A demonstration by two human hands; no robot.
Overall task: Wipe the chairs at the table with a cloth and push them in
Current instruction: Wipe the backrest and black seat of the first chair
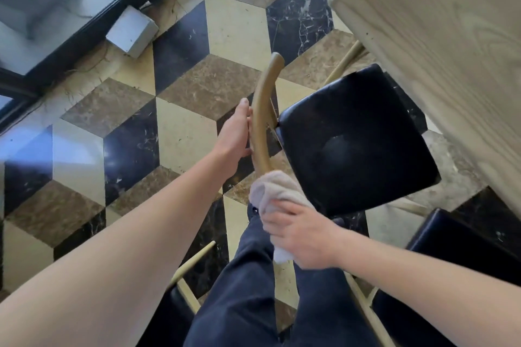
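A wooden chair (338,132) with curved backrest and glossy black seat stands at the pale table's (439,36) edge; a bunched white cloth (270,191) wraps the backrest's six-o'clock end.

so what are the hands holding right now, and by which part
The left hand holds the chair by its curved wooden back rail, near the middle. The right hand grips a bunched cloth against the rail's near end.

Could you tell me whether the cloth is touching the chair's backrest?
Touching: the head view shows the cloth, held by the right hand, wrapped over the backrest.
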